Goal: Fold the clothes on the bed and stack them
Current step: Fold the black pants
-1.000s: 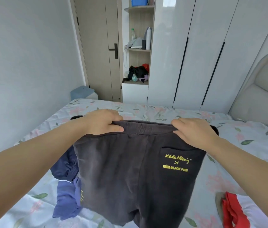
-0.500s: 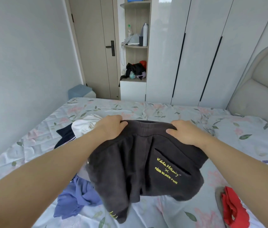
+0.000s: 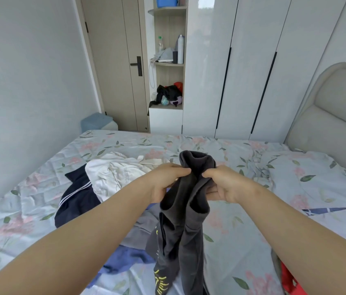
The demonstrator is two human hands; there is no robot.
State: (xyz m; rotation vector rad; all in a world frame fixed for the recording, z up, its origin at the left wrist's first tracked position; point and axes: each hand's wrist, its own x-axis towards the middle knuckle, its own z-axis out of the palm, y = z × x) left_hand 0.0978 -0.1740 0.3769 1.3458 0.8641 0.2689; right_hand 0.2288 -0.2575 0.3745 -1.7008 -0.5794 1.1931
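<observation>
item: dark grey soft-knit shorts with yellow print, held up over the floral-sheeted bed. Waistband up, legs hanging. Can't tell whether the hem touches the sheet.
left hand: fingers curled, pinching the waistband from its side.
right hand: same pinch on the other side. Hands almost meet, so the shorts hang doubled lengthwise.
handling: likely light, limp, no stiffness. Will drape and swing. Knit looks grippy, not fragile.
hold points: the waistband is the firmest edge, so I'd hold it there, then take the hem for the cross fold.
step: probably half-fold in hand, laying flat not yet done.
unfolded: white crumpled garment, navy garment with white stripes, blue garment, grey garment, red garment.
risk: layers could slip out of line on lowering.
</observation>
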